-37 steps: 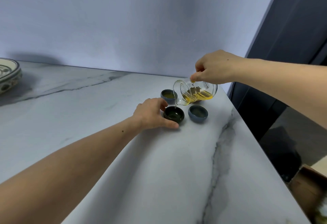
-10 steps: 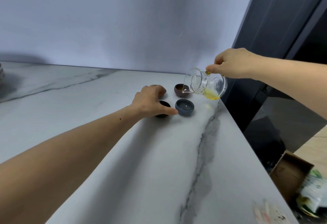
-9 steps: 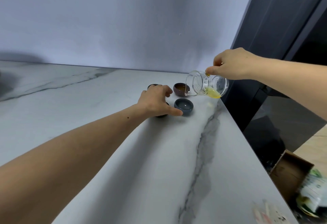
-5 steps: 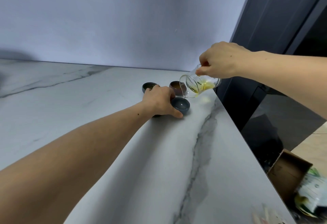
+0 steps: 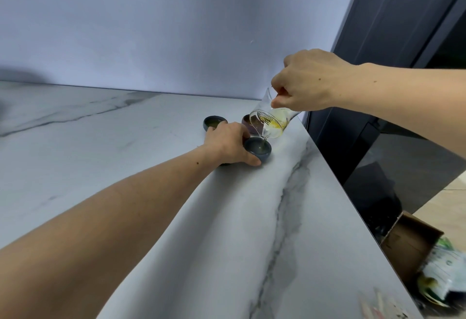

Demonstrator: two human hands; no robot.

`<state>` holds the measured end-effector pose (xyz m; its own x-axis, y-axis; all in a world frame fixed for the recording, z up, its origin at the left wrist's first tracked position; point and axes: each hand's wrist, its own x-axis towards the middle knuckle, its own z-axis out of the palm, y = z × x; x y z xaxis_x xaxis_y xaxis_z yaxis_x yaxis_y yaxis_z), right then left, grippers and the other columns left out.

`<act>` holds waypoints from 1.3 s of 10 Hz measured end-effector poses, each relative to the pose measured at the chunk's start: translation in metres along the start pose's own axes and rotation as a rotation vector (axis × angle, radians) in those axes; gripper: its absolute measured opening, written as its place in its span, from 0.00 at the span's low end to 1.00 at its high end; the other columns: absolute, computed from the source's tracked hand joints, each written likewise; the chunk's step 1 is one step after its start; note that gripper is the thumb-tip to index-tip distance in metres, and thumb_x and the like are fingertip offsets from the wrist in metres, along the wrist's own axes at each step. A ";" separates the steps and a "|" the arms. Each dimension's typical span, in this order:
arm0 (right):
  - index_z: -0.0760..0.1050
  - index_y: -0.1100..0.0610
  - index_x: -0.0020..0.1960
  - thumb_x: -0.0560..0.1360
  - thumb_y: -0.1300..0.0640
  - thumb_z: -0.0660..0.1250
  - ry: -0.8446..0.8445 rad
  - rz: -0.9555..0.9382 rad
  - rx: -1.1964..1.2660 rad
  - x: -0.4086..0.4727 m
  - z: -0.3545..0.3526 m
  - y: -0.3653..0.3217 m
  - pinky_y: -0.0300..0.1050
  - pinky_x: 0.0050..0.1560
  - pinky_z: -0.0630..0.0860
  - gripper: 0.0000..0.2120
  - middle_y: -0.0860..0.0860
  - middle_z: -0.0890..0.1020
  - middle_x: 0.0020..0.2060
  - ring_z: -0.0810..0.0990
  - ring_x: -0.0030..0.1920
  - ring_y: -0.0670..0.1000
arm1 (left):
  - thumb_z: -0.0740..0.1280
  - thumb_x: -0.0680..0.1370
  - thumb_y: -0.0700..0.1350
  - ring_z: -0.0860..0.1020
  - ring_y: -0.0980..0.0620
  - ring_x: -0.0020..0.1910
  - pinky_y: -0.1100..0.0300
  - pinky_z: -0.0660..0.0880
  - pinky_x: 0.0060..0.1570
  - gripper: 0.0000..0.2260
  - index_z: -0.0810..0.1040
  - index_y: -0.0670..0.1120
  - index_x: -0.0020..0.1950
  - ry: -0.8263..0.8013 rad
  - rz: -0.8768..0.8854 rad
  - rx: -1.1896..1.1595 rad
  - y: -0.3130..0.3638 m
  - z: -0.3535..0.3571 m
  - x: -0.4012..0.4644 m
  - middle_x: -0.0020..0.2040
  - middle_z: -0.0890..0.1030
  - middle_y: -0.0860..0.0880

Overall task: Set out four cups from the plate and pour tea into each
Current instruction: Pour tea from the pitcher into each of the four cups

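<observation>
Several small cups stand near the marble counter's far right corner. My right hand (image 5: 306,84) holds a glass pitcher (image 5: 273,124) by its rim, tipped steeply left, with a little yellow tea left inside. A thin stream falls from its spout into the blue-grey cup (image 5: 257,151). My left hand (image 5: 228,145) curls against that cup's left side, thumb along its front. A dark cup (image 5: 225,164) is almost hidden under my palm. Behind stand a blue cup (image 5: 213,122) holding tea and a brown cup (image 5: 247,122), partly behind the pitcher.
The counter's right edge (image 5: 353,207) runs close beside the cups, with a drop to the floor. A cardboard box (image 5: 408,243) and a green-printed packet (image 5: 443,276) lie below. Light paper pieces (image 5: 378,305) sit at the counter's near right corner. A wall backs the counter.
The pitcher has moved from over the brown cup to the blue-grey cup and tipped further, and tea now runs into it. My left hand shifted right against that cup.
</observation>
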<state>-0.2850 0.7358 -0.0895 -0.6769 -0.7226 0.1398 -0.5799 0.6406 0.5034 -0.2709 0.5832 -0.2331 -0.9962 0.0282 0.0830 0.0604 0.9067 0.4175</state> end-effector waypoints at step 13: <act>0.78 0.58 0.43 0.75 0.45 0.59 -0.048 -0.108 -0.191 -0.015 -0.031 -0.022 0.50 0.41 0.72 0.18 0.53 0.68 0.32 0.72 0.39 0.57 | 0.75 0.61 0.64 0.78 0.48 0.54 0.49 0.74 0.57 0.29 0.79 0.50 0.57 -0.031 -0.019 0.005 0.001 -0.004 -0.006 0.52 0.83 0.50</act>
<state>-0.2482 0.7241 -0.0763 -0.6394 -0.7679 0.0379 -0.5568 0.4965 0.6659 -0.2647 0.5817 -0.2295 -0.9986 0.0237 0.0467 0.0410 0.9091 0.4146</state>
